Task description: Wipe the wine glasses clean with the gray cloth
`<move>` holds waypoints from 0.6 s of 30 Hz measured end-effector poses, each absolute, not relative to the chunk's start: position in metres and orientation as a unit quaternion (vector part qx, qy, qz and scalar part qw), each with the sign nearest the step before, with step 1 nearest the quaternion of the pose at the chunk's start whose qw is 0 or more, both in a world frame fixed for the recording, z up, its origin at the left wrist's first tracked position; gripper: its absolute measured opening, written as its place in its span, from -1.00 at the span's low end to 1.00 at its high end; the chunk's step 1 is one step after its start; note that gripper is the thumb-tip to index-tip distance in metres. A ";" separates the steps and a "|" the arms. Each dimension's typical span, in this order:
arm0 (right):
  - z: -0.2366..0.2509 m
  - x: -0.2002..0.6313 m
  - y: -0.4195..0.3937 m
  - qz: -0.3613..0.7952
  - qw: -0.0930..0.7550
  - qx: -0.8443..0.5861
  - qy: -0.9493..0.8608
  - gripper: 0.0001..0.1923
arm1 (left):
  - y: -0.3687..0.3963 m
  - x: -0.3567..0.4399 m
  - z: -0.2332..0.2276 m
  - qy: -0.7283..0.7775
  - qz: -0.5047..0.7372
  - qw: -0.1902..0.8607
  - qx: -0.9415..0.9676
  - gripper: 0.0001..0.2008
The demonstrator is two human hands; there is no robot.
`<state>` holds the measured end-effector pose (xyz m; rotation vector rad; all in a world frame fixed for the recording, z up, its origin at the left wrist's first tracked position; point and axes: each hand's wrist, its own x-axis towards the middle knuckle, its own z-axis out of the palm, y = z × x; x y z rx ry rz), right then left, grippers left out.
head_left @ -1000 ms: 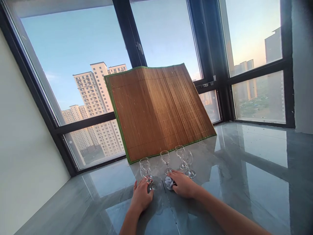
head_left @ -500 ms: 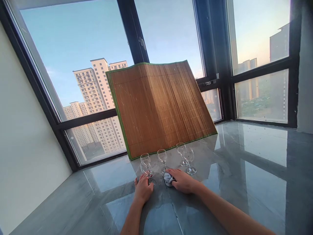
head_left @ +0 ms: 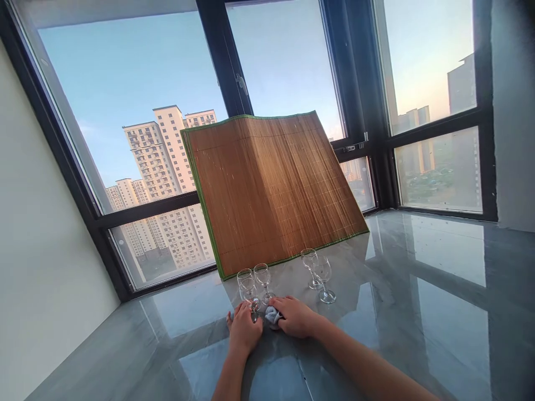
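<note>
While my left hand [head_left: 243, 329] rested at the foot of the nearest glass [head_left: 247, 287], fingers curled loosely about its stem and base, I judged that steadying it low was the sound way, since these stemmed things tip easily on a slick top. Just right of it stood a second glass [head_left: 262, 278], close enough that the two bowls nearly met, so I thought any wiping beside them wanted short, gentle strokes. My right hand [head_left: 294, 316] lay flat and pressed down on a small pale cloth [head_left: 272, 316], which sat bunched on the desk [head_left: 418, 312] between my two hands, right at the feet of those glasses. Keeping the cloth under the palm, not pinched, seemed best for covering the glossy surface evenly. Farther right, well apart from my hands, stood a pair of glasses [head_left: 316, 273], one partly behind the other. That made four glasses, one cloth, and one bamboo mat [head_left: 271, 189] leaning upright against the window [head_left: 125, 111] behind them all.
</note>
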<state>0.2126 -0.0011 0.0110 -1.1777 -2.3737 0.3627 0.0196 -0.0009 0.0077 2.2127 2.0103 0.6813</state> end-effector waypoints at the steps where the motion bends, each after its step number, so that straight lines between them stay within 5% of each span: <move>1: 0.012 0.208 0.002 0.130 0.230 -0.428 -0.864 -0.52 | -0.001 0.019 0.008 0.660 0.223 0.032 0.717 -0.60; 9: 0.014 0.197 -0.001 0.112 0.245 -0.435 -0.859 -0.42 | 0.003 0.014 0.006 0.707 0.223 0.010 0.671 -0.53; 18: 0.024 0.247 -0.043 0.065 0.186 -0.536 -0.821 -0.72 | 0.002 0.015 0.008 0.684 0.208 0.053 0.697 -0.57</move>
